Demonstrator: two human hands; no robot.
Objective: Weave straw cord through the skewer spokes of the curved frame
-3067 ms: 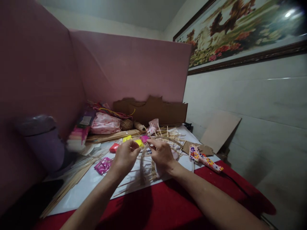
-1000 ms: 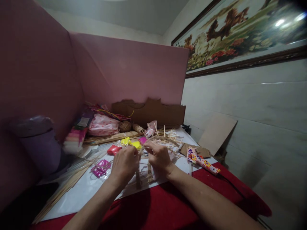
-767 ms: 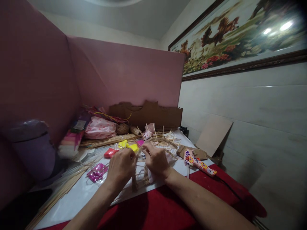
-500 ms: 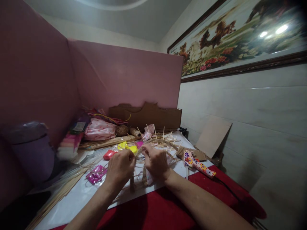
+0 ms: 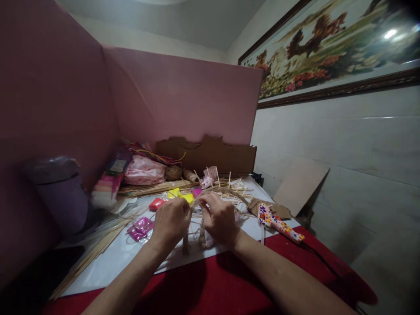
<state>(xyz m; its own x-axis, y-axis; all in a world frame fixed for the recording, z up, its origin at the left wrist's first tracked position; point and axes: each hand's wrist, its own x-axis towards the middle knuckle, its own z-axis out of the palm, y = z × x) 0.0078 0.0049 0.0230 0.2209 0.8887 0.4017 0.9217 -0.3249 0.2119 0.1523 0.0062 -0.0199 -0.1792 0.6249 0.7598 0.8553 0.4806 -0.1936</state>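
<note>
My left hand (image 5: 172, 222) and my right hand (image 5: 219, 219) are side by side over the white board, both with fingers pinched. Between them runs a length of brown jute twine (image 5: 202, 238), looking plaited, which both hands grip. Its loose ends droop below the fingers, and one stretch arcs away behind my right hand. The exact hold is partly hidden by the knuckles. Just beyond the hands, thin wooden sticks (image 5: 218, 177) stand upright among others lying flat. Yellow packets (image 5: 187, 199) and a red packet (image 5: 156, 204) lie beyond my left hand; a magenta packet (image 5: 140, 229) lies to its left.
A flower-patterned glue gun (image 5: 278, 223) rests at the right, its cord trailing over the red cloth (image 5: 249, 280). A twine ball (image 5: 173, 173) and a pink dotted bag (image 5: 145, 169) sit at the back before brown cardboard (image 5: 210, 153). A purple bin (image 5: 62, 201) stands left.
The whole scene has shifted slightly right and up as the head view turned. Both hands keep their pinch on the twine, with little visible movement between them.
</note>
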